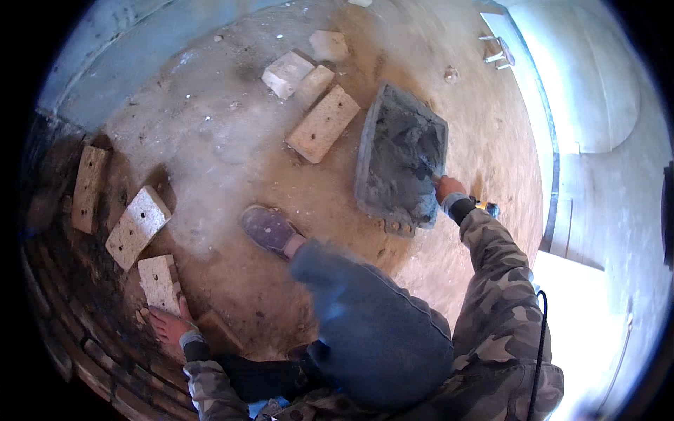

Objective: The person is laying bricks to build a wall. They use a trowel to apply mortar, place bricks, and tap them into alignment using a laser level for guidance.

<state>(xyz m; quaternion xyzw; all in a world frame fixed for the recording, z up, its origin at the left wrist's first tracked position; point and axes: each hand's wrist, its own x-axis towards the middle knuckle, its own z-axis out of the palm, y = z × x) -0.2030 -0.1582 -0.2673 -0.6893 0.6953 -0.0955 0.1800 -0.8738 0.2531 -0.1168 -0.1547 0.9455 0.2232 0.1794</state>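
My left hand (170,327) is low at the left, its thumb and fingers around the near end of a pale brick (160,282) on the ground beside the brickwork. My right hand (449,187) is closed at the right rim of a grey tub (364,151). Wet grey mortar (407,133) lies heaped in the tub. A dark shape shows in the mortar by my right fingers, but what they grip is hidden.
Two perforated bricks, one light (138,228) and one brown (90,189), lie at the left near the low brick wall (91,361). Another brick (324,125) and several blocks lie beyond my shoe (267,228). A yellow-and-black object (488,208) sits beside my right wrist. A small stool (498,52) stands far right.
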